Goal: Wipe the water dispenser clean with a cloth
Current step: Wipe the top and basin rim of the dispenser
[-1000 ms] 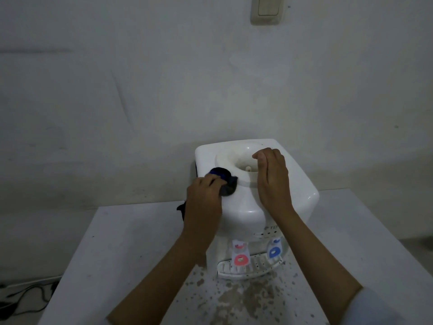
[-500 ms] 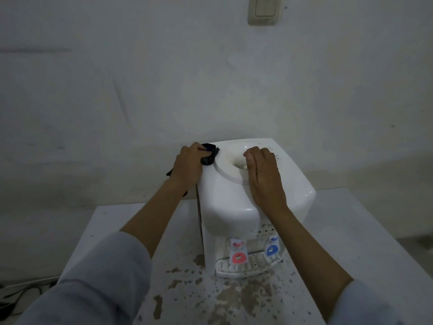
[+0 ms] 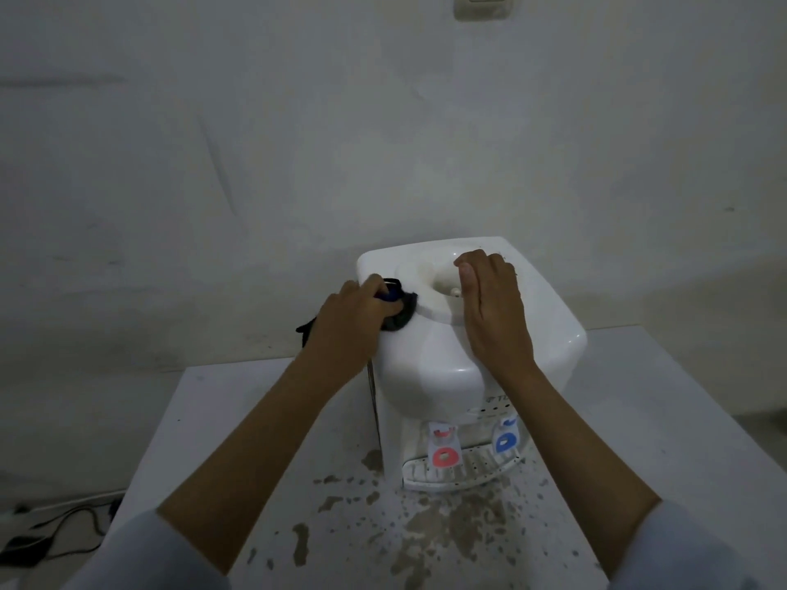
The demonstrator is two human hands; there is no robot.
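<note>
A white tabletop water dispenser stands on a white table, with a round bottle well in its top and a red tap and a blue tap above a drip tray at the front. My left hand grips a dark blue-black cloth and presses it on the dispenser's top left, beside the well's rim. A tail of the cloth hangs off behind the hand. My right hand lies flat on the top right, fingers at the well's edge, holding nothing.
Brown stains and splashes cover the table in front of the dispenser. A pale wall rises close behind, with a switch plate at the top. Black cables lie on the floor at lower left.
My left hand with the cloth has slid from the dispenser's far left corner back toward me along the top's left side. My right hand has stayed on the top.
</note>
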